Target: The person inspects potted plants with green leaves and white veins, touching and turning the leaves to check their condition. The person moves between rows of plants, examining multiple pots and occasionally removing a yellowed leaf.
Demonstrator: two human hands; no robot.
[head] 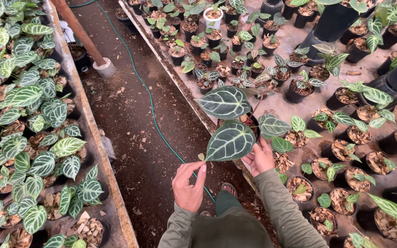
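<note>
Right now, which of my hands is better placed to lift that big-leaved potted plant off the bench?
Probably right. The right hand already reaches under the potted plant at its pot; the left hand only pinches a tip of its lower leaf.
</note>
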